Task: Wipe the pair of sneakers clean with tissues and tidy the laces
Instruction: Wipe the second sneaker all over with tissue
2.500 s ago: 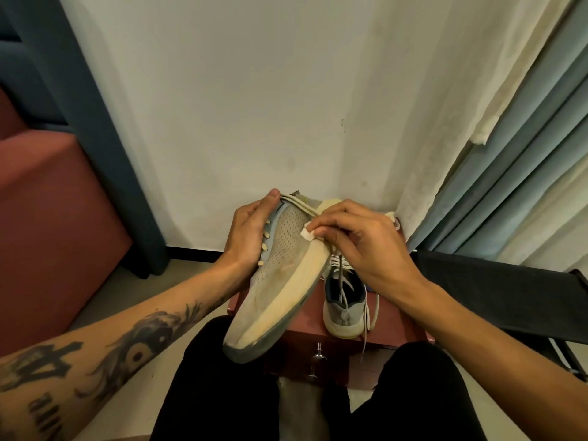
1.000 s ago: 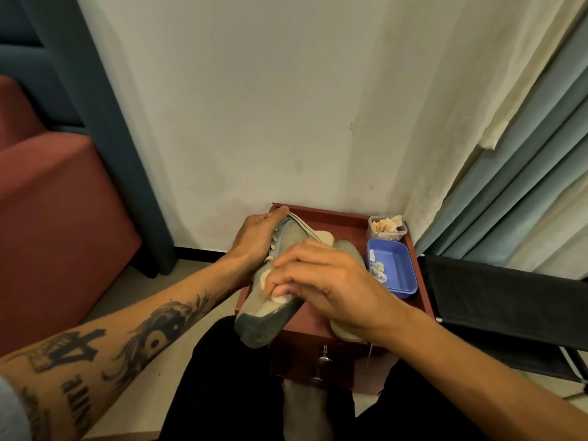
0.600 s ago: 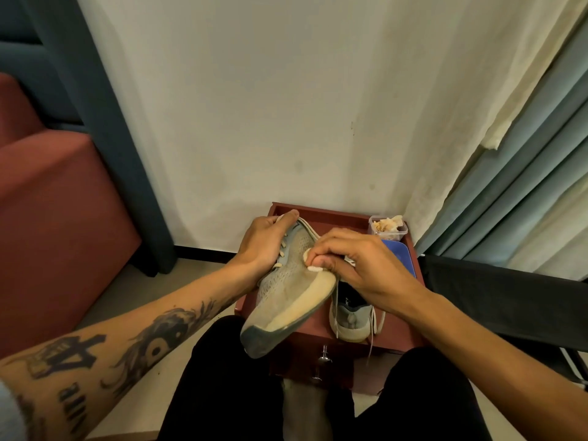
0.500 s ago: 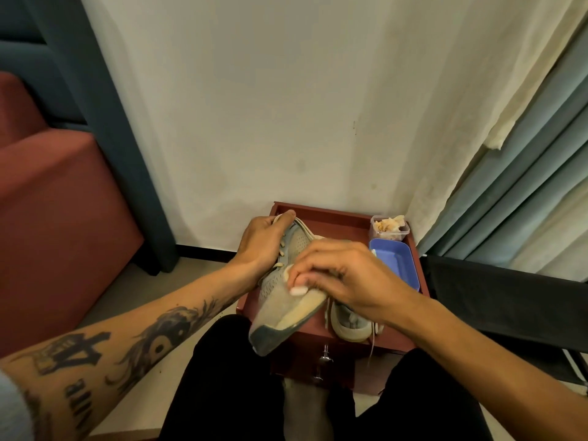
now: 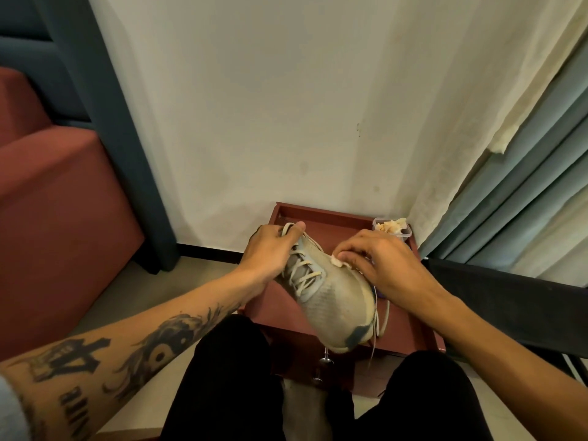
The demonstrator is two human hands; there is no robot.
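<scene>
A grey mesh sneaker with cream laces is held above the red cabinet top, toe pointing toward me and laces facing up. My left hand grips its heel end and collar. My right hand pinches a small white tissue and presses it against the sneaker's right side near the laces. The second sneaker is almost wholly hidden under the first; only its loose laces hang at the right.
A small clear tub of used tissues stands at the cabinet's back right corner. A red sofa is on the left, curtains and a black chair seat on the right. My knees flank the cabinet's drawer knob.
The sneaker has been turned from its side so the laces face up and the toe swings right. My right hand with the tissue moved from the sole edge to the upper's right side.
</scene>
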